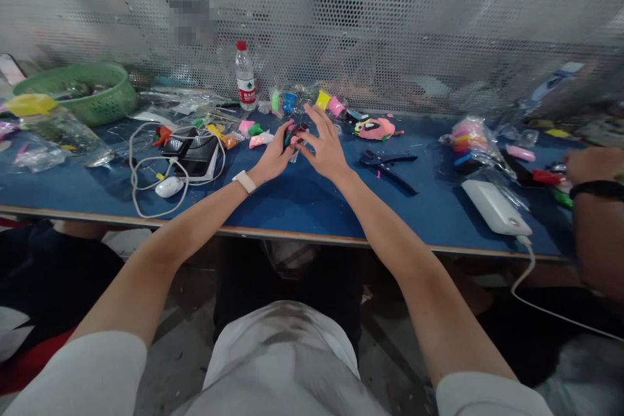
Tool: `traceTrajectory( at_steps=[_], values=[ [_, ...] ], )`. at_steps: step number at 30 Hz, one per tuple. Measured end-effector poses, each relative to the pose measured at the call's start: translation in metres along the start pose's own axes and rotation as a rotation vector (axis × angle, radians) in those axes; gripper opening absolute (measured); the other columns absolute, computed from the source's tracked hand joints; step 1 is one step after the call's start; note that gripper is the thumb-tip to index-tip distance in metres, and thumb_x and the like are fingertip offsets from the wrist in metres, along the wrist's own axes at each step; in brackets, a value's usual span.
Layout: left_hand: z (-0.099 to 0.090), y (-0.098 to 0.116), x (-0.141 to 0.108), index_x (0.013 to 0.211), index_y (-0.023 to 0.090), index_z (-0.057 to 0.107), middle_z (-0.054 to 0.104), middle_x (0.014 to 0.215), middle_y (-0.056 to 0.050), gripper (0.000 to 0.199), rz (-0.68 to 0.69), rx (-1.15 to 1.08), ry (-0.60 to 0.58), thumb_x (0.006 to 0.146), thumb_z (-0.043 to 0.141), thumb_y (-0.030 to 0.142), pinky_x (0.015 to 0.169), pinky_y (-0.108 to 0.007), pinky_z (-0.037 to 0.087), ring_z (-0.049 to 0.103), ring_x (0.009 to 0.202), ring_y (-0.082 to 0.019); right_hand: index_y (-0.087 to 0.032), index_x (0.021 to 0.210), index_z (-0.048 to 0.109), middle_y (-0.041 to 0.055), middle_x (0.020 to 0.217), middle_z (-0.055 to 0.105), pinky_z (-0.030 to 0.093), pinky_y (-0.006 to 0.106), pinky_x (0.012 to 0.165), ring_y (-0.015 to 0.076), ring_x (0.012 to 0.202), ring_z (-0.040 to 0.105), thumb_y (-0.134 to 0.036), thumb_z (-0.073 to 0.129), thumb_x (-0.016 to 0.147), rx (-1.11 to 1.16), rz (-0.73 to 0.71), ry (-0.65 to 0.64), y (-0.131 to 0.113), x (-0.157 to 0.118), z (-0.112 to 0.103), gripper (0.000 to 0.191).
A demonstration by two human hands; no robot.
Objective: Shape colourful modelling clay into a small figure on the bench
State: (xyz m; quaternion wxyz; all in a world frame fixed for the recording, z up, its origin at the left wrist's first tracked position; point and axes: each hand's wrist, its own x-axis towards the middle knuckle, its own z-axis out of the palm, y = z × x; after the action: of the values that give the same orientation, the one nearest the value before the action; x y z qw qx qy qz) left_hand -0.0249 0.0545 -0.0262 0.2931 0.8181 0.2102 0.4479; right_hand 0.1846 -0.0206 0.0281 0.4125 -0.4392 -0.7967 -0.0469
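My left hand (273, 157), with a pale band on its wrist, has its fingers closed on a small dark piece (292, 132) with bits of pink and green. Over that piece, my right hand (327, 151) pinches with thumb and forefinger while its other fingers stretch upward. What lies between the right fingertips is too small to make out. Just behind the hands lie blue (289, 103), yellow (322, 100) and pink (336, 106) packets of what looks like modelling clay. A pink modelled figure (377, 129) with yellow and black parts lies to the right, above dark-handled pliers (387, 169).
A water bottle (246, 81) stands at the back by the perforated metal panel. Left are a green basket (119, 94), a yellow-lidded jar (53, 122) and a looped white cable (132, 175). A white power bank (494, 208) and another person's hand (592, 166) are right.
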Motion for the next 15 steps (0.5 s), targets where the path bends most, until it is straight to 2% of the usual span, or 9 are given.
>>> traceTrajectory(
  at_steps=[6, 15],
  values=[
    [0.002, -0.005, -0.002, 0.179, 0.025, 0.040, 0.053, 0.179, -0.022, 0.077, 0.000, 0.012, -0.005, 0.116, 0.056, 0.066, 0.145, -0.064, 0.035, 0.052, 0.167, -0.038, -0.031, 0.112, 0.081, 0.0035, 0.186, 0.053, 0.033, 0.075, 0.147, 0.0391, 0.180, 0.039, -0.081, 0.054, 0.113, -0.024, -0.012, -0.011, 0.003, 0.001, 0.000, 0.057],
    [0.004, 0.000, -0.002, 0.179, 0.025, 0.040, 0.054, 0.178, -0.023, 0.084, 0.003, -0.009, -0.029, 0.114, 0.055, 0.077, 0.144, -0.065, 0.038, 0.053, 0.167, -0.040, -0.030, 0.112, 0.079, 0.0064, 0.185, 0.054, 0.036, 0.072, 0.147, 0.0368, 0.180, 0.039, -0.078, 0.048, 0.117, -0.032, -0.010, -0.018, 0.006, -0.001, 0.003, 0.058]
  ],
)
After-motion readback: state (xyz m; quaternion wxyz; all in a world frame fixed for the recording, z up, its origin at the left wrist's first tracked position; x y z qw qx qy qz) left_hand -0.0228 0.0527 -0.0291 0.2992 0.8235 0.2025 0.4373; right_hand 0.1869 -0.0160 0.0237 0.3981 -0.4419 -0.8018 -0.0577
